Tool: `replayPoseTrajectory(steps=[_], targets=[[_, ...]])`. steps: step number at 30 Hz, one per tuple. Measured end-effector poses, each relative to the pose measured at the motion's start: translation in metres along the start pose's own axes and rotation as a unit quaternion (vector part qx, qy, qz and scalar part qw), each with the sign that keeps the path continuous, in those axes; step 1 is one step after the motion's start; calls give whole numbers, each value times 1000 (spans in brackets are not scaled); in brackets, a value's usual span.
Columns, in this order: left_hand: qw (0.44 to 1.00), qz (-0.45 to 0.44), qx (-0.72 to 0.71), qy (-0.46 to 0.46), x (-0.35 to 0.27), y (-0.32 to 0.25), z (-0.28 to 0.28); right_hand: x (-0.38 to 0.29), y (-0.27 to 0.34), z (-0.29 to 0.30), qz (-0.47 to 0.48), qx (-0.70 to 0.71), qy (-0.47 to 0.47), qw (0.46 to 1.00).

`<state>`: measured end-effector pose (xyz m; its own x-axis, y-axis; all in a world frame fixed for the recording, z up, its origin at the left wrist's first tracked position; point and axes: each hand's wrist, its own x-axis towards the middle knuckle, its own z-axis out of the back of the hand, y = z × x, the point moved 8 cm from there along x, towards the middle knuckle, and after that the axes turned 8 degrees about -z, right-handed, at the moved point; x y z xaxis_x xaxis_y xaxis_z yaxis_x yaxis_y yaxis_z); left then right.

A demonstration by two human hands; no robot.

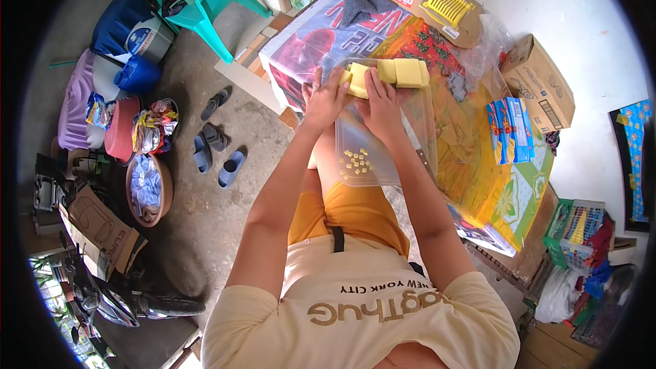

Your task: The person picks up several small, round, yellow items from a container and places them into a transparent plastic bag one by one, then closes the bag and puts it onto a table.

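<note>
Yellow sponge-like blocks [408, 73] lie in a row across the far end of a translucent plastic tray or lid [379, 164]. My left hand [326, 100] has its fingers on the leftmost yellow pieces. My right hand [380, 105] rests its fingers on the block beside them, close to my left hand. Several small yellow cubes [356, 162] are scattered over the near left part of the tray. A knife [413, 138] lies at the tray's right side, partly hidden by my right forearm, its blade pointing away from me.
The tray sits on a table with a patterned plastic cover [461, 154]. Further back are a grey cloth [365, 5] and cardboard with a yellow slotted item [447, 6]. At right stand a blue snack pack [510, 130] and a cardboard box [538, 84]. Slippers [232, 168] lie on the floor.
</note>
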<state>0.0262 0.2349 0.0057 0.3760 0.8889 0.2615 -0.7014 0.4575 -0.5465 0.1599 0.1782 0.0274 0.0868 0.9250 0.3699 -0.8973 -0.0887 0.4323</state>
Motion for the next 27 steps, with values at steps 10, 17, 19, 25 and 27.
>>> replayPoseTrajectory(steps=[10,17,19,25,27], targets=[[993,-1,29,-111,4,-15,18,1,-1,0,-1,10,5,1000],[980,53,-21,-188,4,-16,31,0,-7,0,-12,45,46,998],[963,85,-160,-200,1,-13,36,-4,-7,15,-10,94,-16,995],[799,144,-560,-167,-31,-52,54,-23,6,40,-228,625,71,743],[774,136,-603,-140,-47,-65,59,-27,16,55,-222,632,82,738]])
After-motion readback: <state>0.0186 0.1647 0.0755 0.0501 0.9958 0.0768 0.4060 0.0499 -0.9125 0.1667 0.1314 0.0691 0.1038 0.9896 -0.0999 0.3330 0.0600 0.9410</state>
